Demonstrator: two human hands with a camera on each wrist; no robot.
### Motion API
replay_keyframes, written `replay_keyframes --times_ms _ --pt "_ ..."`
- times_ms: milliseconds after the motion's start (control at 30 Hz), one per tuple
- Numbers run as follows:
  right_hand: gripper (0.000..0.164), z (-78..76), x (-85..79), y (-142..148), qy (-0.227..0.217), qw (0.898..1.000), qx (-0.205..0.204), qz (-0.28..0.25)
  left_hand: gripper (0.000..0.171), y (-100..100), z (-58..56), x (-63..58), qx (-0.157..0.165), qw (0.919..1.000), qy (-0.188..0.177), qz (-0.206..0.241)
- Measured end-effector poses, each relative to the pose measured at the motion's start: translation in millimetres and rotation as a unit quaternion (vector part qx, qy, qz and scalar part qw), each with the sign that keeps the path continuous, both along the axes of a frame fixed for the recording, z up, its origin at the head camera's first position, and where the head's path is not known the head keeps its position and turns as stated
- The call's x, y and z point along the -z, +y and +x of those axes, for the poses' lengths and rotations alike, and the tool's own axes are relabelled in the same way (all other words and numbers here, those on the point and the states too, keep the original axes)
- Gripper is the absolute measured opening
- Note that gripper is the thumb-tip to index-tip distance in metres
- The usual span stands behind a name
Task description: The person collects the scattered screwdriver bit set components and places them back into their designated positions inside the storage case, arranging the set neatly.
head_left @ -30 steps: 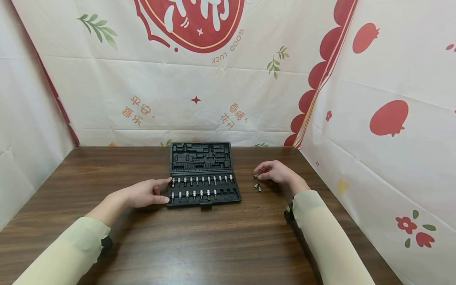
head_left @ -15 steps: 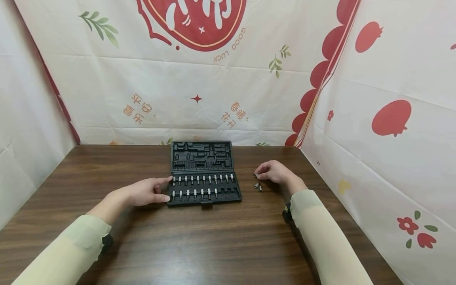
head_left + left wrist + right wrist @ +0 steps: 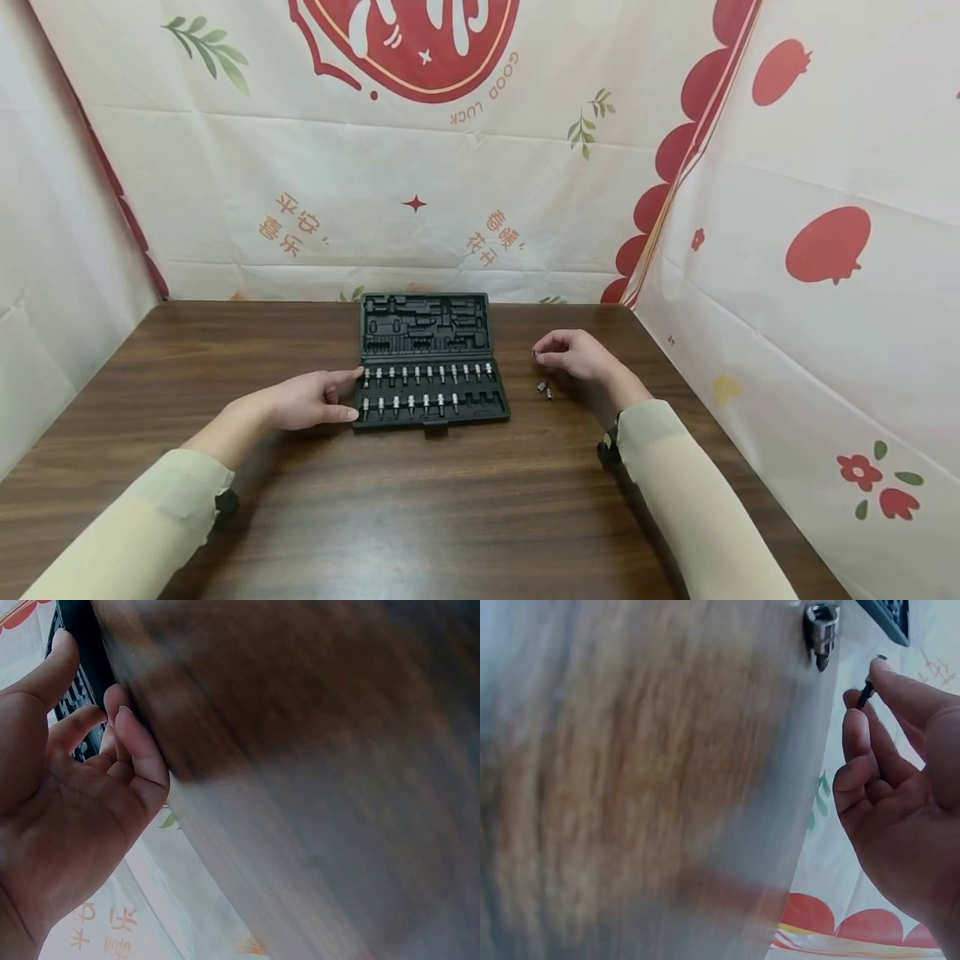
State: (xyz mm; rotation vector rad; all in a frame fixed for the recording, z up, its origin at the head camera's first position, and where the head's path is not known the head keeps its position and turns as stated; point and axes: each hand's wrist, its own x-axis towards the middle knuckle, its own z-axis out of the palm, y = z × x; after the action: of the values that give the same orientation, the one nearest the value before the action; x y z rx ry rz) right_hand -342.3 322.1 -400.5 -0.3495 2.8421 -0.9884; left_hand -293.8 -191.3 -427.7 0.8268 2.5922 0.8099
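Observation:
A black socket case (image 3: 424, 362) lies unfolded on the table, its lower tray bearing two rows of silver bit sockets (image 3: 396, 406). The left hand (image 3: 303, 400) holds the case's left edge, thumb by the front corner and index finger farther back. Right of the case, the right hand (image 3: 581, 358) pinches a small bit socket (image 3: 868, 691) between thumb and fingertips, its dark bit showing in the right wrist view. Two more bit sockets (image 3: 544, 390) lie on the wood below that hand; one loose bit socket (image 3: 822, 634) shows large in the right wrist view.
The front row's right end has vacant slots (image 3: 483, 402). The lid (image 3: 424, 325) leans back at the rear with moulded recesses. A brown wooden table (image 3: 405, 508) runs up to a printed cloth backdrop (image 3: 420, 167) behind and at both sides.
The right hand has picked up a bit socket from the table and lifted it slightly. The left hand stays at the case's edge.

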Motion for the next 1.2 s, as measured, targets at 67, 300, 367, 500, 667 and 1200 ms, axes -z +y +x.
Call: replay_keyframes --times_ms 67,300,367,500,667,1200 --pt "0.023 0.4 -0.5 -1.3 0.005 1.000 0.002 -0.004 0.090 -3.8 -6.0 9.1 0.007 0.9999 0.012 0.002" --pt "0.034 3.9 -5.1 -7.4 0.021 0.998 -0.004 -0.051 0.087 2.8 5.1 -5.2 -0.002 1.0000 -0.004 -0.001" --pt "0.033 4.8 -5.9 -9.1 0.017 0.997 -0.003 -0.072 0.085 8.0 12.9 -14.0 -0.011 0.9999 -0.008 -0.005" --pt "0.030 8.4 -8.6 -12.7 0.005 0.992 -0.001 -0.127 0.085 12.2 20.7 -23.1 -0.020 0.9997 -0.015 -0.007" --pt "0.032 14.6 -15.0 -19.1 -0.012 0.984 -0.009 -0.178 0.086 4.4 11.8 -13.5 0.001 1.0000 -0.005 0.008" --pt "0.036 31.8 -24.4 -56.1 0.002 0.982 -0.030 -0.184 0.088 6.5 16.3 -19.1 -0.004 1.0000 -0.005 0.005"
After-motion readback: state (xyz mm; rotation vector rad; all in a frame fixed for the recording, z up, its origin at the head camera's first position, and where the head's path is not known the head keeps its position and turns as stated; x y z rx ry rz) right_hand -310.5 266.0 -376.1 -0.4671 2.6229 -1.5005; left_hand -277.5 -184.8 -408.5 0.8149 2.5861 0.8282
